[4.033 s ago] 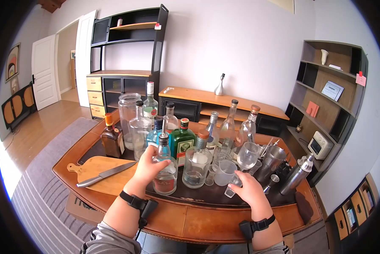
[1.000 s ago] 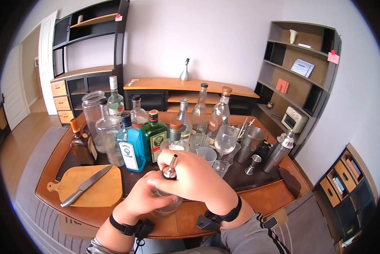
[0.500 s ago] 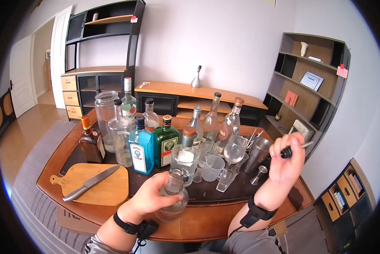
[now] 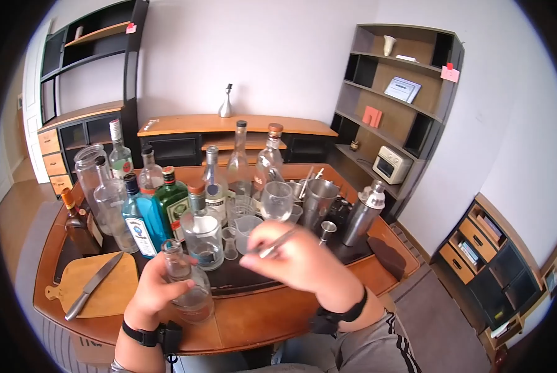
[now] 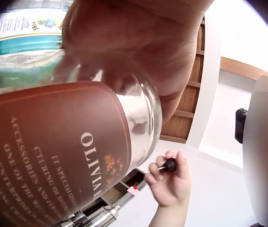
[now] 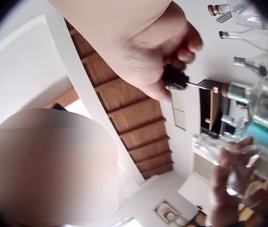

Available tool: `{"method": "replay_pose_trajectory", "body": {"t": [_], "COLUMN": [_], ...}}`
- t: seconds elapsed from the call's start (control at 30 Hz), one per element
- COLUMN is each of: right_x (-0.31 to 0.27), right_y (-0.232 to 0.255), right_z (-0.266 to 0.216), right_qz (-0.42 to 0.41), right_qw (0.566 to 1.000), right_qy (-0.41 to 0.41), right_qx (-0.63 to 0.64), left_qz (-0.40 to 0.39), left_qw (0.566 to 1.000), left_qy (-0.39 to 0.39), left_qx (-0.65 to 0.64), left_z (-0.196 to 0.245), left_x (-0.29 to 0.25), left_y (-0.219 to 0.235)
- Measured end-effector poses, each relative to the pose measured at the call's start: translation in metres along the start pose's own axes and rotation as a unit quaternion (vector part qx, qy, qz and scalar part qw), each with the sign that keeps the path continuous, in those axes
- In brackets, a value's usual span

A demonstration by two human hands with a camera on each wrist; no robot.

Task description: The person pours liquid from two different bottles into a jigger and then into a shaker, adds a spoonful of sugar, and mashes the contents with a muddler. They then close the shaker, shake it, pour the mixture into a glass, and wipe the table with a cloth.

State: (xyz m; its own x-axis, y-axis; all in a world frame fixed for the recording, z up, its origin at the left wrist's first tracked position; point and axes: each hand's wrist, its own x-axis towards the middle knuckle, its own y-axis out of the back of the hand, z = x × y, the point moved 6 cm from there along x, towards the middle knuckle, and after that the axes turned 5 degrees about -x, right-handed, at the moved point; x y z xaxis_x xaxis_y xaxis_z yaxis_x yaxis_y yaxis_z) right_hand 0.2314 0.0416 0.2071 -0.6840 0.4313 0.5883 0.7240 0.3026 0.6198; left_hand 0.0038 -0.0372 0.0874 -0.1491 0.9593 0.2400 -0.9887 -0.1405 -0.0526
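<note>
My left hand (image 4: 151, 289) grips a clear glass bottle (image 4: 194, 304) at its shoulder, near the table's front edge. Its mouth is uncovered, and a brown label (image 5: 53, 146) faces the left wrist camera. To the right of the bottle, raised over the table, my right hand (image 4: 297, 258) pinches a metal pour spout with a black stopper (image 6: 174, 77). In the head view the fingers hide most of that stopper. Just behind the held bottle are a blue bottle (image 4: 146, 224) and a clear cork-topped bottle (image 4: 202, 239).
A cutting board (image 4: 117, 292) bearing a knife (image 4: 93, 286) lies at left. Several more bottles crowd the back left, among them a green one (image 4: 171, 202). Toward the right stand a wine glass (image 4: 277, 200), a measuring cup (image 4: 247, 230), a jigger (image 4: 327, 232) and a cocktail shaker (image 4: 363, 217).
The pour spout sat in the bottle's neck at first; my right hand has pulled it out, swung right, then come back left. My left hand has brought the bottle toward the front edge.
</note>
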Motion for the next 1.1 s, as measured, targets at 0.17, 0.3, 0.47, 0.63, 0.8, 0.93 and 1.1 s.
{"method": "replay_pose_trajectory", "body": {"t": [0.17,0.3,0.47,0.63,0.8,0.93,1.1], "right_x": [-0.037,-0.114,-0.160,-0.146,-0.158,-0.146,-0.136], "right_y": [0.025,0.156,0.274,0.291,0.280,0.247,0.232], "right_z": [0.028,0.071,0.143,0.274,0.375,0.384,0.391], "right_qz": [0.045,0.460,0.695,0.597,0.501,0.453,0.306], "right_qw": [0.998,0.873,0.710,0.752,0.780,0.794,0.835], "right_qy": [-0.033,-0.035,-0.008,-0.194,-0.274,-0.323,-0.233], "right_qx": [-0.027,0.160,0.113,0.203,0.256,0.244,0.393], "left_qz": [0.004,0.020,0.013,0.021,0.052,0.059,0.039], "left_qw": [1.000,0.999,1.000,1.000,0.998,0.998,0.998], "left_qy": [0.012,0.000,0.009,0.009,0.016,-0.018,-0.051], "left_qx": [-0.008,-0.043,-0.024,0.000,-0.028,-0.033,0.018], "left_z": [0.000,0.001,0.004,0.011,0.003,-0.005,-0.011], "left_x": [0.002,0.005,0.001,0.001,0.004,0.007,0.006], "left_y": [0.005,0.004,0.000,-0.003,0.005,0.009,0.013]}}
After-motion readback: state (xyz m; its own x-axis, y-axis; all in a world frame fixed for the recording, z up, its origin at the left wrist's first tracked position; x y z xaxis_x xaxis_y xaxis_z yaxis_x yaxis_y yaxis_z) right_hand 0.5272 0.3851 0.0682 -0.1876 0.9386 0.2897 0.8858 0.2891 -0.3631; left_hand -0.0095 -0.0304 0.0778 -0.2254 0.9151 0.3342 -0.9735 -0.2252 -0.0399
